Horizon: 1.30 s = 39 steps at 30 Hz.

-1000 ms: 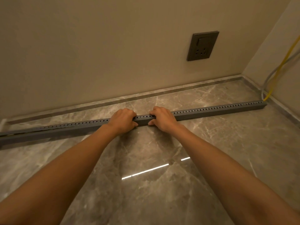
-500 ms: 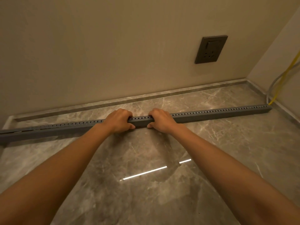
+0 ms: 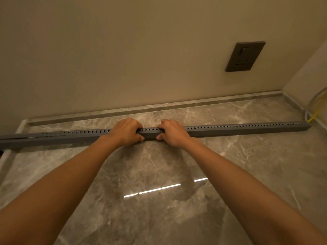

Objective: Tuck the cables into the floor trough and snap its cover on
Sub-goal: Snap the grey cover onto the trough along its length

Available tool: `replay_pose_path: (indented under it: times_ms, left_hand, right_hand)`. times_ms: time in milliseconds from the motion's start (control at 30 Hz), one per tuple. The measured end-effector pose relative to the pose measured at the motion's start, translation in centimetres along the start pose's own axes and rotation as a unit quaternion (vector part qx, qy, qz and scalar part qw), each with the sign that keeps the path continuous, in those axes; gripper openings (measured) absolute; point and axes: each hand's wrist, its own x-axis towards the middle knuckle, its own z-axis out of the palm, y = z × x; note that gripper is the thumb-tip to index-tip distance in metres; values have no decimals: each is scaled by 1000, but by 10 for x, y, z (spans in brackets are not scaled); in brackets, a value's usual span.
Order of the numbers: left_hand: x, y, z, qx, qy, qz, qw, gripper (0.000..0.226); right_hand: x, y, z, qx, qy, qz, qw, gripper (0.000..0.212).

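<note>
A long grey floor trough (image 3: pixel 247 129) with a row of slots along its top lies across the marble floor, parallel to the back wall. Its cover sits on it along the length in view; at the far left a seam shows (image 3: pixel 26 137). My left hand (image 3: pixel 126 130) and my right hand (image 3: pixel 172 131) are side by side at the middle, fingers curled over the top and thumbs on the near side. A yellow cable (image 3: pixel 312 117) and a grey cable (image 3: pixel 311 103) enter the trough's right end from the side wall. Inside the trough nothing is visible.
A dark wall socket (image 3: pixel 245 56) is on the back wall at upper right. A stone skirting (image 3: pixel 159 106) runs along the wall behind the trough. The room corner is at the right, where the cables come down. Glossy marble floor (image 3: pixel 159 209) lies in front.
Both hands stay clamped on the middle of the trough. The view has shifted, so the trough and socket sit further right and lower in the frame.
</note>
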Motion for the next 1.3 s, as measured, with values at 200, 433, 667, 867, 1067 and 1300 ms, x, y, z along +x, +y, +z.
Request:
replay_pose_path:
  times_ms: [200, 433, 667, 867, 1067, 1300]
  left_hand:
    - [1, 12, 3, 9, 16, 16, 1000, 31]
    - [-7, -11, 5, -69, 14, 25, 997, 24]
    - [-29, -69, -5, -52, 3, -12, 999, 26]
    - [-32, -74, -6, -31, 32, 2, 999, 22]
    - [-31, -66, -5, 13, 41, 19, 999, 21]
    - [-30, -63, -2, -58, 41, 0, 997, 18]
  right_hand:
    - [-2, 8, -4, -17, -2, 24, 1000, 25]
    - [5, -10, -1, -17, -28, 20, 999, 28]
    - [22, -63, 20, 23, -17, -14, 999, 26]
    - [25, -78, 25, 32, 5, -5, 999, 25]
    - [22, -78, 24, 49, 10, 17, 999, 21]
    - [24, -67, 19, 53, -5, 8, 999, 22]
